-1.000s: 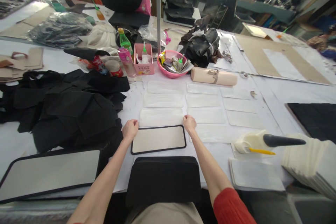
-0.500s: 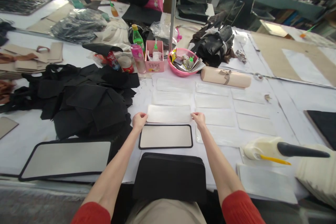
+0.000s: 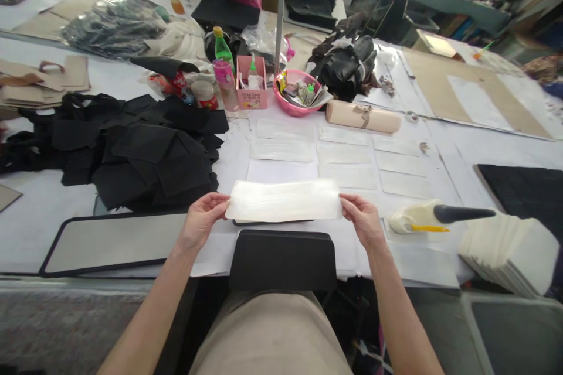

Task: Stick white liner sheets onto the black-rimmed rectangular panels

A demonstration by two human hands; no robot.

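A translucent white rectangular sheet (image 3: 285, 200) is stretched between my two hands, lifted above the table. My left hand (image 3: 203, 221) pinches its left end, and my right hand (image 3: 363, 220) pinches the right end. Beneath it, only the lower edge of a black-bordered panel (image 3: 268, 223) shows; the rest is hidden. Closer to me, a stack of black rectangular pieces (image 3: 282, 261) lies at the table's front edge. Similar white sheets (image 3: 345, 154) lie in rows beyond and to the right.
Black cut pieces (image 3: 149, 149) are heaped at left, behind a larger black-bordered panel (image 3: 118, 240). At right are a cream container (image 3: 402, 220), a yellow-handled brush (image 3: 428, 228) and a white stack (image 3: 519, 252). A pink basket (image 3: 299, 110) and beige roll (image 3: 363, 117) stand farther back.
Both hands have lifted the white sheet off the table and brought it toward me, over the black-bordered panel. The camera view has shifted slightly.
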